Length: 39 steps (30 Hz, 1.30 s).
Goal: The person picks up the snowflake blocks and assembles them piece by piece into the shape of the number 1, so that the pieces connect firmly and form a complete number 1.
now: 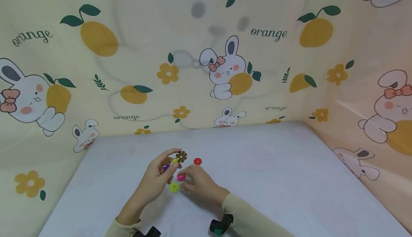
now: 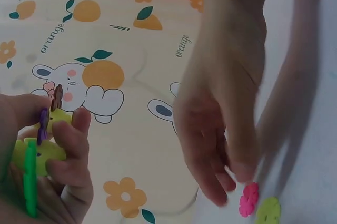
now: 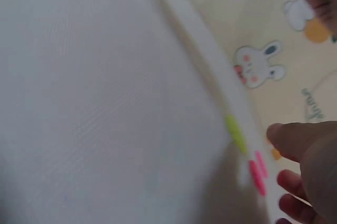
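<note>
My left hand (image 1: 155, 178) holds a joined cluster of notched plastic snowflake discs. In it are a brown disc (image 1: 181, 156), a purple disc (image 2: 42, 126), yellow discs (image 2: 50, 153) and a green disc (image 2: 31, 177) seen edge-on. Low over the table, my right hand (image 1: 203, 185) has loosely bent fingers and nothing between them. Pink discs (image 3: 256, 176) lie on the table by its fingertips, partly covered in the head view. Beside them is a loose yellow-green disc (image 1: 174, 187).
A red disc (image 1: 197, 161) lies just beyond the right hand. The white table (image 1: 273, 165) is backed and flanked by a cream curtain (image 1: 193, 22) printed with rabbits and oranges. Each wrist wears a black camera mount (image 1: 221, 224).
</note>
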Each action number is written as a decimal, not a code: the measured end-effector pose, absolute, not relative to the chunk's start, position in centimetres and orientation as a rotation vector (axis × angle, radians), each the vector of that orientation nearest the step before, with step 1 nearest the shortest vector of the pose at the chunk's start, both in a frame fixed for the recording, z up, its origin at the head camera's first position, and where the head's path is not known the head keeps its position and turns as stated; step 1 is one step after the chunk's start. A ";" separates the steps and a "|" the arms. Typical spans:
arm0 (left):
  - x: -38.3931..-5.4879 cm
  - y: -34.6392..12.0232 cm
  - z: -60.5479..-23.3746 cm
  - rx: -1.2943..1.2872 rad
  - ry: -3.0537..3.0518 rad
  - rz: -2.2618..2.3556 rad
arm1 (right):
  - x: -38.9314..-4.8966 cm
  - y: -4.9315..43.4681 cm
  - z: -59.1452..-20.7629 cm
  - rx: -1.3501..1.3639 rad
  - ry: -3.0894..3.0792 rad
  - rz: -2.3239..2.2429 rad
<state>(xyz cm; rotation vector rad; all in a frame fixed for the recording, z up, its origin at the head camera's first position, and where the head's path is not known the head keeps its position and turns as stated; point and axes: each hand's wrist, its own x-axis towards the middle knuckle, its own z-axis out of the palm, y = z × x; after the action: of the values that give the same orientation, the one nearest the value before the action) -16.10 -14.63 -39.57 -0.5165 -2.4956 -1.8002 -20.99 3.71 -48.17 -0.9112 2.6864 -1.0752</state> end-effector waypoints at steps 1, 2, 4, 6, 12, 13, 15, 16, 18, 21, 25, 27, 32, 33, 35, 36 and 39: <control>-16.1 -14.7 -39.6 -0.520 -2.495 -1.806 | -21.1 3.3 -48.4 -0.953 2.732 -1.000; -16.2 -14.7 -39.7 -0.524 -2.495 -1.812 | -21.1 3.0 -48.7 -0.993 2.765 -0.930; -16.2 -14.7 -39.8 -0.524 -2.499 -1.825 | -21.1 2.5 -49.0 -1.057 2.814 -0.812; -16.3 -14.6 -39.9 -0.518 -2.503 -1.829 | -21.1 2.2 -49.2 -1.101 2.831 -0.755; -16.4 -14.7 -40.0 -0.506 -2.508 -1.811 | -21.2 1.7 -48.9 -1.103 2.804 -0.756; -16.4 -14.7 -40.0 -0.507 -2.508 -1.810 | -21.2 1.7 -48.8 -1.087 2.797 -0.761; -16.4 -14.7 -40.0 -0.507 -2.507 -1.818 | -21.2 1.7 -48.7 -1.063 2.795 -0.755; -16.4 -14.8 -40.0 -0.507 -2.507 -1.821 | -21.2 1.7 -48.7 -1.049 2.794 -0.754; -16.3 -14.8 -40.0 -0.510 -2.504 -1.830 | -21.2 1.7 -48.7 -1.012 2.786 -0.762; -16.3 -14.7 -39.9 -0.506 -2.509 -1.820 | -21.2 1.9 -48.7 -0.965 2.767 -0.807; -16.3 -14.7 -39.9 -0.503 -2.518 -1.788 | -21.0 2.3 -48.6 -0.919 2.726 -0.868; -16.3 -14.7 -39.9 -0.508 -2.518 -1.782 | -20.8 2.6 -48.5 -0.923 2.697 -0.907; -16.3 -14.7 -40.0 -0.501 -2.524 -1.778 | -20.5 3.6 -48.4 -0.907 2.568 -1.119; -16.3 -14.6 -39.9 -0.502 -2.526 -1.780 | -20.5 3.9 -48.3 -0.881 2.542 -1.167; -16.4 -14.6 -39.9 -0.508 -2.526 -1.789 | -20.7 4.4 -48.1 -0.824 2.494 -1.267; -16.4 -14.6 -39.9 -0.515 -2.524 -1.795 | -20.8 4.7 -47.9 -0.798 2.482 -1.306; -16.4 -14.5 -39.9 -0.537 -2.513 -1.806 | -21.3 5.5 -47.2 -0.774 2.460 -1.426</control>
<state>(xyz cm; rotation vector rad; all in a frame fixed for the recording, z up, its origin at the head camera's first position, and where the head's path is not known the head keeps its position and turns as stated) -16.40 -14.51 -39.89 -0.5372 -2.5133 -1.8056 -21.30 5.53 -47.17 -0.7737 2.4601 -1.4255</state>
